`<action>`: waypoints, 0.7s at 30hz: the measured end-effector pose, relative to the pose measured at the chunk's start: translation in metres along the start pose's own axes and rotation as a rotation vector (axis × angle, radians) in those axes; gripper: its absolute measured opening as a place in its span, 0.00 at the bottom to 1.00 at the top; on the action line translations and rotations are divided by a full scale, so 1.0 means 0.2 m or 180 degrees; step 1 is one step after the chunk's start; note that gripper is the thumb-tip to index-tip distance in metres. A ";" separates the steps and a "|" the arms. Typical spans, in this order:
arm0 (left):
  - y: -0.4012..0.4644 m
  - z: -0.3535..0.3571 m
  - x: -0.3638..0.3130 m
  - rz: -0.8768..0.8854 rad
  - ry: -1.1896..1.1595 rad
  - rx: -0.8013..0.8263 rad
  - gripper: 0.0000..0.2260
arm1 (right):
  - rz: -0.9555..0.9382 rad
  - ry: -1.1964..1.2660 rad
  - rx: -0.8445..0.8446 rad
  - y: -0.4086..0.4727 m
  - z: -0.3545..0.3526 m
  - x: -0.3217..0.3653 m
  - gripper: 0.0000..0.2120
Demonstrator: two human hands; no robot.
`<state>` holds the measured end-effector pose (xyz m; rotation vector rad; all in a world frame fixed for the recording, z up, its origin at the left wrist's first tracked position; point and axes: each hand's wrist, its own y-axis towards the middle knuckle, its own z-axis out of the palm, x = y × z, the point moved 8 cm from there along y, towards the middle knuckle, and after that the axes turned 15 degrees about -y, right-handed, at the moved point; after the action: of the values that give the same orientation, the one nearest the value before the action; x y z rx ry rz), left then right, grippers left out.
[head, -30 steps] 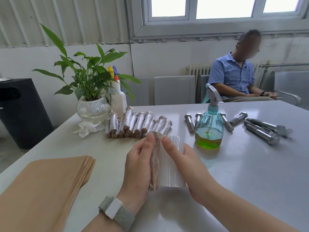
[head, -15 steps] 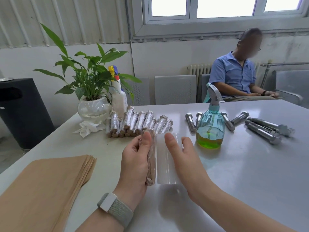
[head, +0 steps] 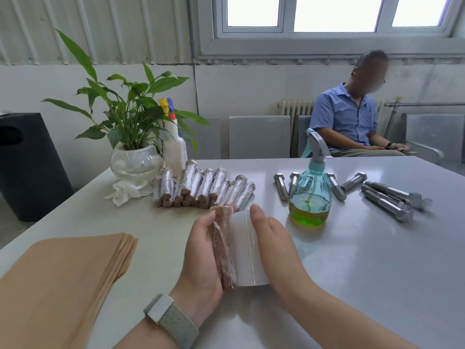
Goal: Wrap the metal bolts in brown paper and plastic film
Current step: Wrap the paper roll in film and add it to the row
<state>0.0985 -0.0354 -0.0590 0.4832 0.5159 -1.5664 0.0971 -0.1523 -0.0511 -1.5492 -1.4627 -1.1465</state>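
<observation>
Here, film going onto a paper-wrapped bolt, low centre of frame.
The left hand (head: 201, 255) curls round the bolt (head: 222, 248); the right hand (head: 274, 245), fingers fairly straight, rests on the film roll (head: 247, 253) touching it. Next, I judge, calls for turning the bolt while film feeds off taut. Paper sheets (head: 63, 278) lie lower left on the grey tabletop (head: 364, 260); mid-frame, finished wraps (head: 201, 187), a spray bottle (head: 310, 195), bare bolts (head: 387, 200). Beyond, a plant (head: 130, 127), a seated person (head: 352, 122), windows (head: 327, 11).

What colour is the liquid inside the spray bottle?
Green liquid in the teal spray bottle, seen in the head view.
</observation>
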 end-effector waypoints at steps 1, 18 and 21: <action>0.00 -0.01 -0.01 -0.0009 0.0041 -0.0052 0.21 | 0.0143 0.0237 0.0164 0.00 0.01 -0.02 0.34; 0.03 0.00 -0.11 0.0713 0.0900 0.0104 0.25 | -0.0035 -0.0017 0.0076 -0.02 -0.01 0.03 0.37; 0.01 0.00 -0.08 0.0503 0.0581 0.0139 0.25 | -0.0052 -0.0004 -0.0037 -0.03 0.01 0.03 0.39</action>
<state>0.1017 -0.0236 -0.0500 0.6885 0.5691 -1.3917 0.0909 -0.1482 -0.0463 -1.5488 -1.4744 -1.1656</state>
